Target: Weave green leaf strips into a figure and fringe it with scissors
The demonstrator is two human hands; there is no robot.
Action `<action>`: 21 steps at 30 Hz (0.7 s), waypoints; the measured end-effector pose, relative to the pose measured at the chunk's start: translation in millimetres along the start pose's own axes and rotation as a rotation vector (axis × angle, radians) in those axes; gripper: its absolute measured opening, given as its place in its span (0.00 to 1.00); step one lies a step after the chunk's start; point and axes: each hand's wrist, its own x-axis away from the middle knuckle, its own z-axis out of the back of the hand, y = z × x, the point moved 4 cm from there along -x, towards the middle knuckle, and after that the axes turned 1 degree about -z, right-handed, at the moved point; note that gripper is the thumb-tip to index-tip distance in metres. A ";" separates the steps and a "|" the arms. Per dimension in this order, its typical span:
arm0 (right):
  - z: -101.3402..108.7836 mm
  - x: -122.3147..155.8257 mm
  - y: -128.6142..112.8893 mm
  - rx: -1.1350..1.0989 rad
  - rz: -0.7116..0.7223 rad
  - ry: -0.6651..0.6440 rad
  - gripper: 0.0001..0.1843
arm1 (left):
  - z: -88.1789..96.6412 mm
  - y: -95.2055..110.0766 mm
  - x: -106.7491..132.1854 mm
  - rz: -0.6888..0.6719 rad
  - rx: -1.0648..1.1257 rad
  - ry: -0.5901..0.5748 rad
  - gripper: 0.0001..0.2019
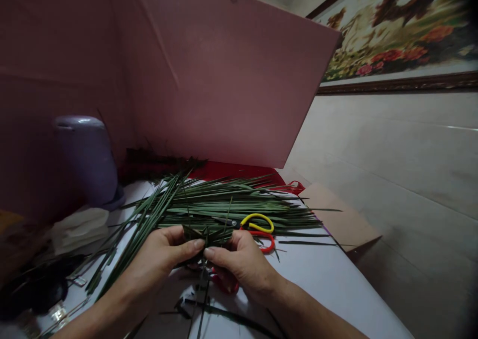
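Both hands meet low in the middle of the head view over a small bundle of folded green leaf strips (pixel 212 237). My left hand (pixel 170 249) pinches its left side between thumb and fingers. From the right, my right hand (pixel 239 259) grips the other side, its thumb tip close to the left thumb. Thin strip ends stick up from the piece and others hang below it. Just behind my right hand lie scissors with one yellow and one red handle (pixel 257 224), blades pointing left. A second red-handled tool (pixel 226 282) shows partly beneath my hands.
Long green leaves (pixel 231 202) lie in a wide heap across the white table (pixel 321 279). A purple plastic container (pixel 87 160) stands at the left, near white tissue (pixel 80 229). Behind rises a pink panel (pixel 231 75); a cardboard piece (pixel 343 219) sits at right.
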 end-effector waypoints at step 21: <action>1.6 -1.9 -4.8 0.067 0.014 -0.004 0.09 | -7.3 -3.6 4.6 0.134 0.234 -0.007 0.09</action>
